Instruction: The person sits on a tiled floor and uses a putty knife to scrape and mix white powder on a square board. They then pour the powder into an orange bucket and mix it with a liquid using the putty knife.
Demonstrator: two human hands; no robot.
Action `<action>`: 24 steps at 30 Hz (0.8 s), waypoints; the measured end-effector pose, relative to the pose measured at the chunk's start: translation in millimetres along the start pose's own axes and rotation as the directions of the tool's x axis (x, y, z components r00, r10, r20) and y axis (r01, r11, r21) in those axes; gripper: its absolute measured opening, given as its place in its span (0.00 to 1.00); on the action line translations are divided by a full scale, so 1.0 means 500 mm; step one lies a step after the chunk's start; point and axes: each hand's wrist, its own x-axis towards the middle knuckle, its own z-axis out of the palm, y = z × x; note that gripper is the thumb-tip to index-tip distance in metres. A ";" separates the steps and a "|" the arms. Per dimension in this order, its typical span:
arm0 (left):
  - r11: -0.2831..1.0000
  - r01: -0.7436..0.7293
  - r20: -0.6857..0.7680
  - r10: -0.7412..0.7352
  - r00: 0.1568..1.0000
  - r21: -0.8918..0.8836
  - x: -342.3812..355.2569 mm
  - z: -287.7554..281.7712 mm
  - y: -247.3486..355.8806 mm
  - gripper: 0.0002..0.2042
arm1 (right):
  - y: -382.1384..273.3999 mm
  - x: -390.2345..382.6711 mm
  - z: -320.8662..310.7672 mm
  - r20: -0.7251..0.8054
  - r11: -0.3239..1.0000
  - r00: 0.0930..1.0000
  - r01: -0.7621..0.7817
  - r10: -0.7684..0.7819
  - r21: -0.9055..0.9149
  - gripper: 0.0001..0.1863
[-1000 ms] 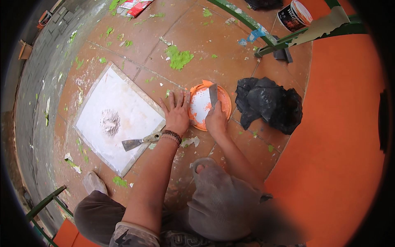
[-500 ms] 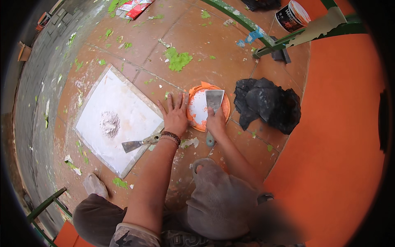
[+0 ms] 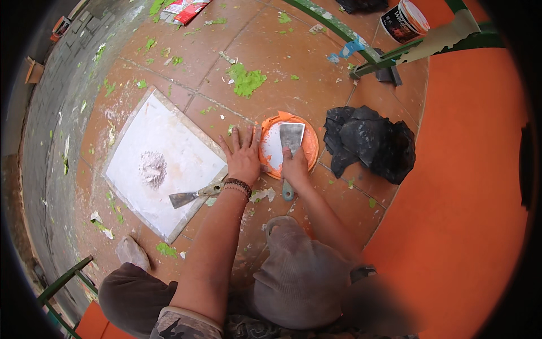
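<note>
My right hand grips the handle of a putty knife, its wide metal blade pointing away from me. The blade lies over a round white lid smeared with orange paint around its rim. My left hand, fingers spread, rests at the lid's left edge with the thumb side against it. To the left, a square white board carries a small heap of pale powder. A second putty knife rests across the board's near right edge, close to my left wrist.
A crumpled black plastic bag sits right of the lid, beside an orange surface. Green paint flakes litter the tiles. Beyond stand a green metal frame and a paint bucket. A red and white packet lies at the top.
The putty knife in my right hand has shifted slightly left across the lid. My left hand keeps its place at the lid's edge. The whole view has moved a little.
</note>
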 end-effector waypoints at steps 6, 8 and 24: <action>0.999 -0.011 0.003 0.011 1.000 -0.030 0.002 -0.008 0.013 0.57 | 0.047 0.035 -0.010 -0.021 0.974 0.987 0.154 -0.159 -0.168 0.19; 0.999 -0.005 0.044 0.007 0.999 -0.044 0.004 -0.015 0.016 0.57 | 0.061 0.037 -0.011 -0.041 0.909 0.959 0.252 -0.281 -0.332 0.18; 0.997 0.023 0.069 -0.018 0.997 -0.080 0.000 -0.020 0.006 0.57 | 0.046 -0.020 -0.030 0.167 0.739 0.864 0.494 -0.475 -0.458 0.18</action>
